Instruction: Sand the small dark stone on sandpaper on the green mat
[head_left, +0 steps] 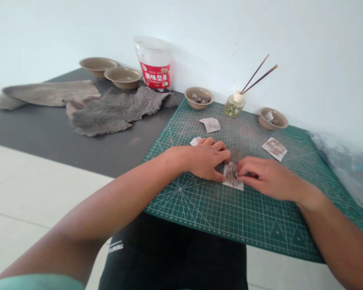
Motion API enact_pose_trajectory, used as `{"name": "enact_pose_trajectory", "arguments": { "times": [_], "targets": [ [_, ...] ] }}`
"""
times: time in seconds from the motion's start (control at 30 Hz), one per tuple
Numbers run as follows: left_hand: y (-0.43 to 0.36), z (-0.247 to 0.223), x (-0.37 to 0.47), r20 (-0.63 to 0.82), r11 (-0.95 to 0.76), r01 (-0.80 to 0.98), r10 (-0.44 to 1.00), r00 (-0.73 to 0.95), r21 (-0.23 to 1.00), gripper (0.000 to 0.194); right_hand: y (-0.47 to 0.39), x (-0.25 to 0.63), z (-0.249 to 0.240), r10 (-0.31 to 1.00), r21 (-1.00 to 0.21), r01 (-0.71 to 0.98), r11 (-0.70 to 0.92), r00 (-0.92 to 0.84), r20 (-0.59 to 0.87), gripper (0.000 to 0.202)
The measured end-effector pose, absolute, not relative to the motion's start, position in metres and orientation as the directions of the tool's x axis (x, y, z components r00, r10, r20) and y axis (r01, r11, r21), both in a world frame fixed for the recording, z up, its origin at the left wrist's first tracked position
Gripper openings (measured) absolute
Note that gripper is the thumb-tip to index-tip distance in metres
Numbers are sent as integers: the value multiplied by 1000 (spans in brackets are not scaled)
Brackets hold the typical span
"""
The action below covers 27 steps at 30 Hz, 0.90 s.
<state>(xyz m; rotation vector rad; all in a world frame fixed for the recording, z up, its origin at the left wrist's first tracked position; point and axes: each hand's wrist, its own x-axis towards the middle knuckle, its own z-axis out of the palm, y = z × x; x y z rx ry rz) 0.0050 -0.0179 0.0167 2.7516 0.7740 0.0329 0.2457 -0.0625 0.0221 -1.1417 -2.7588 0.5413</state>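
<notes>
A small square of white paper with brown smears, possibly sandpaper, lies on the green cutting mat. My left hand rests over the mat with its fingers apart, its thumb at the paper's left edge. Another white paper piece shows partly from behind its fingers. My right hand is closed in a pinch at the right side of the smeared paper. Whatever is between those fingertips is hidden.
Behind my hands are a bowl of small brown lumps, a glass diffuser with two sticks and another bowl. Paper pieces lie nearby. A grey cloth, bowls and a plastic tub stand left; clear plastic right.
</notes>
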Motion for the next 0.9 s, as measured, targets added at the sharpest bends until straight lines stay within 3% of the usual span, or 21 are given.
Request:
{"name": "enact_pose_trajectory", "arguments": {
  "times": [0.07, 0.2, 0.33, 0.53, 0.7, 0.8, 0.9],
  "targets": [
    [-18, 17, 5, -54, -821, 500, 507, 861, 275, 52, -64, 245, 22, 670, -385, 628, 676, -742, -33, 12],
    [-18, 18, 5, -53, -814, 516, 522, 851, 268, 47, -62, 247, 24, 772, -290, 733, 615, -635, 34, 9],
    [-18, 18, 6, -61, -818, 505, 509, 858, 277, 50, -65, 247, 27, 696, -367, 674, 641, -712, -93, 10],
    [-18, 18, 6, -48, -821, 515, 520, 853, 248, 49, -67, 237, 27, 808, -309, 771, 557, -589, -11, 12],
    [-18, 18, 6, -42, -821, 499, 509, 860, 277, 50, -65, 240, 29, 680, -438, 649, 622, -725, -110, 11],
    [-18, 17, 6, -18, -823, 499, 514, 857, 271, 48, -62, 244, 28, 786, -353, 736, 578, -619, -3, 11],
    [-18, 17, 5, -14, -819, 502, 519, 855, 277, 46, -62, 248, 28, 761, -365, 724, 585, -646, -61, 10]
  ]
}}
